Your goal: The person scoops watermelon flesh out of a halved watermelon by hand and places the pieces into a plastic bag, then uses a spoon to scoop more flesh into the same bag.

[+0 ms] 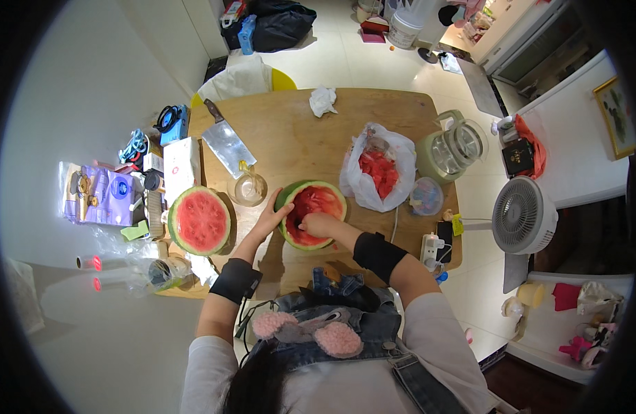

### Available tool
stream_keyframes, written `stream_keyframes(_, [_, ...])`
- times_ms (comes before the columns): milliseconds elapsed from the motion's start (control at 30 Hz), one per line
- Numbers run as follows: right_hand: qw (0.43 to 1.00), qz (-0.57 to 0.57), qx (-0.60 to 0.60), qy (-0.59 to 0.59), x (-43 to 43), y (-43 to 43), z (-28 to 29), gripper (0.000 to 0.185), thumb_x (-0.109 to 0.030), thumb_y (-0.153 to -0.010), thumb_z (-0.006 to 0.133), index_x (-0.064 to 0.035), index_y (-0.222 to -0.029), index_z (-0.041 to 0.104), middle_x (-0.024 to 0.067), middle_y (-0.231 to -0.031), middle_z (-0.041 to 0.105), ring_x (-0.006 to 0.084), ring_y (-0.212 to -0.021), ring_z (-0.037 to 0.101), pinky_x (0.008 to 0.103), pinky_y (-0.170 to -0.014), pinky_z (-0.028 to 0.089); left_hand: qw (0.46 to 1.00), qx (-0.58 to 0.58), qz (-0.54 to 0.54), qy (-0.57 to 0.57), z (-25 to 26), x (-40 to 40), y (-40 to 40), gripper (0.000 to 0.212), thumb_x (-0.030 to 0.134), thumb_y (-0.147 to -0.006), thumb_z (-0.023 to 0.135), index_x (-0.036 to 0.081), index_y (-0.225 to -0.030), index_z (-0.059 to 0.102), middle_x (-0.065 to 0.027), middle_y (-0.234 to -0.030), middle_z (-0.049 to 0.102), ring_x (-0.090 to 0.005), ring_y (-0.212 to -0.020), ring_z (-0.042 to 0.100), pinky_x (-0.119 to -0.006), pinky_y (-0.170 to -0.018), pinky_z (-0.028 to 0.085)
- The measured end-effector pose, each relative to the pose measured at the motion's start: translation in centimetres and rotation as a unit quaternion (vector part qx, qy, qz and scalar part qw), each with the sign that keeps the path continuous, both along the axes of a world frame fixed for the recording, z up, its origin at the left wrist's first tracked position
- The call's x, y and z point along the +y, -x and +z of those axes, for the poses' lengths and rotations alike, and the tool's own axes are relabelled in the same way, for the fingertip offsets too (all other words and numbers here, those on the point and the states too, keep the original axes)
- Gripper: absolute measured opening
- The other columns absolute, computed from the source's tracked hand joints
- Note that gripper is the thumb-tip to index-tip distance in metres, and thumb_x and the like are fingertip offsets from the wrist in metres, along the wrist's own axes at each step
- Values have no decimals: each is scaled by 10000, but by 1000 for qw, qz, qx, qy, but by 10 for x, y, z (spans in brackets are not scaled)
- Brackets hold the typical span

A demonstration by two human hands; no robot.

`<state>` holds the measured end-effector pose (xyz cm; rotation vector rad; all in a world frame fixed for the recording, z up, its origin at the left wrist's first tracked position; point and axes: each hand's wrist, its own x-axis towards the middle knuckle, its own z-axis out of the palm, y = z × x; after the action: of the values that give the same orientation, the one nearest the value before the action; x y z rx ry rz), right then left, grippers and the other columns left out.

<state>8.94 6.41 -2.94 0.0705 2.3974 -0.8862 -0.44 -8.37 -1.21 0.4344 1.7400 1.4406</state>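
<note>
A partly hollowed watermelon half (338,199) rests cut side up on the wooden table before me. My left hand (268,220) grips its left side, thumb over the rim and fingers along the green rind. Inside the hollow is my right hand (318,226), its fingers curled near the red flesh; whether it holds anything is hidden. To the left stands another watermelon half (201,220), its red cut face flat and whole. Red watermelon chunks (380,171) fill a white plastic bag (353,178) beyond my right hand.
A cleaver (229,145) lies at the back left, near a glass mug (248,187). A water jug (450,147), a lidded plastic tub (426,195) and a power strip (430,251) line the table's right side. A fan (519,216) stands beyond it. Crumpled tissue (323,101) lies at the far edge.
</note>
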Motion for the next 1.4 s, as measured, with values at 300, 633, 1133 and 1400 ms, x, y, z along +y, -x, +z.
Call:
stream_keyframes(300, [994, 89, 53, 36, 23, -14, 56, 275, -327, -840, 464, -96, -763, 592, 115, -737, 593, 292, -733, 577, 411, -631, 438, 999, -34, 4, -3, -3, -9, 8, 715, 344, -798, 579, 37, -1332, 217, -138, -1284, 364, -194, -1178, 354, -277, -974, 269])
stream_keyframes(633, [948, 224, 204, -93, 16, 1, 48, 206, -298, -795, 509, -124, -758, 613, 94, -638, 588, 262, -627, 595, 381, -552, 449, 999, -22, -37, 7, 9, -5, 15, 715, 357, -804, 570, 38, -1336, 214, -134, -1303, 348, -195, -1198, 334, -281, -987, 253])
stream_keyframes(1133, [939, 140, 272, -155, -7, -18, 31, 199, -266, -789, 499, -106, -766, 614, 89, -580, 577, 244, -562, 598, 372, -489, 456, 1000, 6, -21, -3, -4, -7, 10, 726, 364, -787, 594, 47, -1331, 231, -128, -1302, 349, -196, -1188, 347, -282, -981, 267])
stream_keyframes(1400, [950, 65, 251, -173, -33, -34, 19, 188, -208, -788, 482, -52, -737, 573, 98, -568, 579, 240, -544, 599, 366, -476, 464, 1000, 1, -11, -19, 0, -5, 7, 728, 352, -783, 604, 44, -1328, 232, -132, -1272, 378, -195, -1160, 375, -283, -963, 291])
